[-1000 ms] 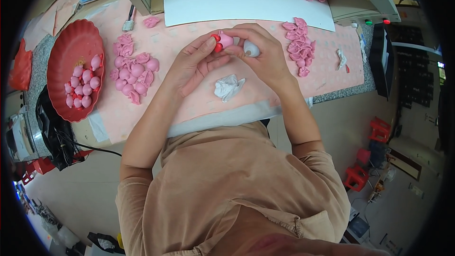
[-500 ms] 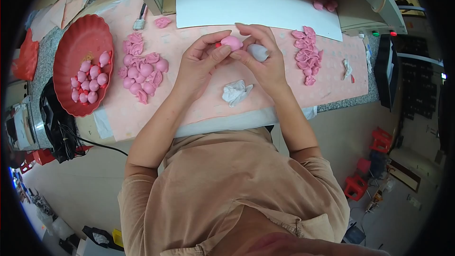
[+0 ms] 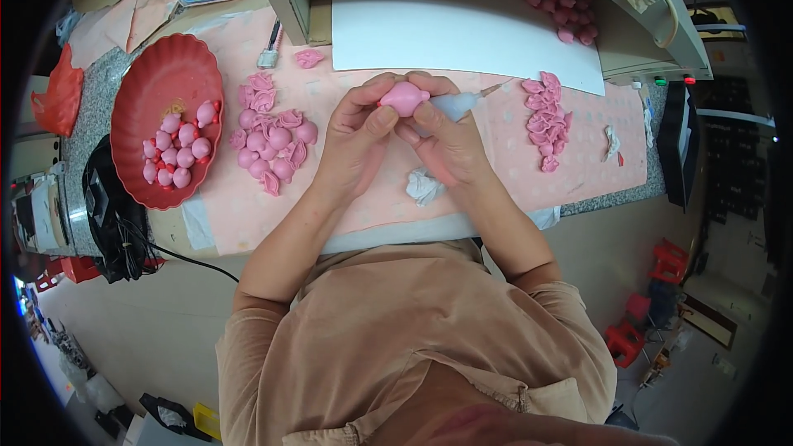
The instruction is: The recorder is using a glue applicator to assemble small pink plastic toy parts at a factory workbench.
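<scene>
Well to the right of the scalloped red dish [image 3: 168, 66], both hands close around a smooth, rounded pink piece with a small pointed nub [image 3: 404, 99]. A second ago the left hand [image 3: 355, 136] shows red beads on it; now only a trace of red peeks out at its dish-side end. The left thumb and fingers pinch that end. The right hand [image 3: 454, 139], part-curled, has moved in so its thumb meets the piece, while a translucent, pale squeeze bottle with a thin tip [image 3: 454, 105] stays tucked in its fingers, tip pointing away from the dish. This suggests pressing or steadying rather than dispensing. Between dish and hands lies a cluster of pink balls and ruffled petals [image 3: 273, 144].
</scene>
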A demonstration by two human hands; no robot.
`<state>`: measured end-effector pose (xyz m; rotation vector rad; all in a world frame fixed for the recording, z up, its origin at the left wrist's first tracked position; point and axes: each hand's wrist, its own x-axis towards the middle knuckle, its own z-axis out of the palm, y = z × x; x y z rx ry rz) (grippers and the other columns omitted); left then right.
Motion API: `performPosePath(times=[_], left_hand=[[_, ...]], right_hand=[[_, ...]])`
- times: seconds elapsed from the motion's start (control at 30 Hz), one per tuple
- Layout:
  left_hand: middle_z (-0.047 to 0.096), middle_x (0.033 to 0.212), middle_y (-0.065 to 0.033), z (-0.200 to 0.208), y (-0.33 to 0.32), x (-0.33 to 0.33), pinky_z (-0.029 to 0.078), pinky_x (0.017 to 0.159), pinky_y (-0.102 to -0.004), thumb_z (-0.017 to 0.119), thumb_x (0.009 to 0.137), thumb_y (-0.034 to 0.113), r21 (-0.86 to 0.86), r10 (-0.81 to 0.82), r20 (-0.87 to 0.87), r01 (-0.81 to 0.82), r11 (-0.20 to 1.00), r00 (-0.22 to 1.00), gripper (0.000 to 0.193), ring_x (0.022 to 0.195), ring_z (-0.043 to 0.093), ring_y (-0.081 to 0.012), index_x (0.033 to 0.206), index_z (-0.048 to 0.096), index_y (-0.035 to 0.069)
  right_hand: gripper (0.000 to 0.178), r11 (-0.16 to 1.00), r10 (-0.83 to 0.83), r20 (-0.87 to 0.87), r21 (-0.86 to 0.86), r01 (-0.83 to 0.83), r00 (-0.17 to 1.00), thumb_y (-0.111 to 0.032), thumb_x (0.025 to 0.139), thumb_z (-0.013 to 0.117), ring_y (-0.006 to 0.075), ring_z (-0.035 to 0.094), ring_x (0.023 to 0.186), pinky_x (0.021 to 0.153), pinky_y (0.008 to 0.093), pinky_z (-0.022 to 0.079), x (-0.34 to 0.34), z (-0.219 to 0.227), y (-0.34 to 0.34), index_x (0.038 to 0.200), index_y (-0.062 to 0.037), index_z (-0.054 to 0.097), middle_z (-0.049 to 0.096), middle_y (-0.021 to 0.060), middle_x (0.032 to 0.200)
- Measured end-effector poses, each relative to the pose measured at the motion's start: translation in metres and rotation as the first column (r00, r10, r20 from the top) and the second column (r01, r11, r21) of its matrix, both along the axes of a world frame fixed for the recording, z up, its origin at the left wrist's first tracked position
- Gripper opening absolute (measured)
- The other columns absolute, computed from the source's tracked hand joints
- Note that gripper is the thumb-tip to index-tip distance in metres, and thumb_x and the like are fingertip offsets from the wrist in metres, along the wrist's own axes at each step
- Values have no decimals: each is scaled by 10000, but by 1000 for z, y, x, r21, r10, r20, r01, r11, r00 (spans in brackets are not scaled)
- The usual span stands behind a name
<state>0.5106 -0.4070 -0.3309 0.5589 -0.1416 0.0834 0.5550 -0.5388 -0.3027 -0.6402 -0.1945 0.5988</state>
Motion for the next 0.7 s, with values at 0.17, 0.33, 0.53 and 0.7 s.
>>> performPosePath(times=[0.17,0.33,0.53,0.7], left_hand=[[534,1281,-43,-3,2,0,440,992,-357,621,905,83,-47,22,-2,-22,999,1000,234,1164,515,-187,1132,626,142],[528,1284,-37,-6,0,2,425,1004,-359,620,908,90,-52,-3,-12,2,999,1000,221,1174,510,-186,1119,629,153],[515,1302,-36,-11,1,5,446,969,-351,616,913,103,-41,-27,-13,26,999,1000,215,1180,508,-192,1116,631,171],[513,1303,-45,-14,1,6,475,935,-349,615,913,106,-12,-3,-28,3,1000,1000,217,1169,517,-197,1120,630,169]], right_hand=[[251,990,65,-26,124,-62,998,-100,882,658,114,553,886,621,231,415,2,-7,10,1132,-128,643,610,31,1082],[238,987,23,16,156,-25,1000,-118,891,651,111,541,901,620,234,404,3,-12,10,1127,-145,648,591,17,1074],[211,993,-13,-11,120,15,1000,-100,899,638,116,532,902,636,240,400,4,-18,8,1105,-143,654,543,4,1138],[202,988,-16,20,157,12,1000,-88,895,640,124,534,910,634,246,398,6,-19,9,1091,-134,656,531,2,1141]])
